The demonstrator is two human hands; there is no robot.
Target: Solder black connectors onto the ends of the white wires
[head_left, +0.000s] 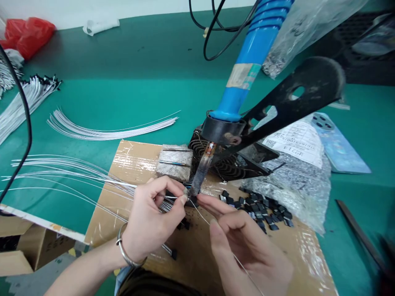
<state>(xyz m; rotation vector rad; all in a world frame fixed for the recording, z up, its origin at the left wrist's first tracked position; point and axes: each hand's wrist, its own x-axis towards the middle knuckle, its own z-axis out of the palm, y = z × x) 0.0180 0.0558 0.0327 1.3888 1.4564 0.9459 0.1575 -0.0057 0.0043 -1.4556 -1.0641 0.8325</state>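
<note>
Head view shows two hands close together above a taped cardboard sheet [123,164] on a green worktop [92,94]. The left hand [151,218] pinches a sheaf of thin white wires [101,179] that fan out to the left, and one steel bangle [126,251] circles its wrist. The right hand [243,246] pinches a single thin wire [203,216]. Their fingertips nearly meet at the tip of one blue-handled soldering iron [247,61], which slants down from the far side; the tip reaches a small black piece, too hidden to identify. To the right lie roughly thirty small black connectors [259,209], beside one crinkled plastic bag [293,189]. Two more connectors [184,224] lie just below the left hand. Beyond the hands sit one pale block [174,162] carrying two metal rods [175,156] and one black wire fan guard [210,160]. Two further bundles of white wire [111,131] rest on the worktop at the far left.
</note>
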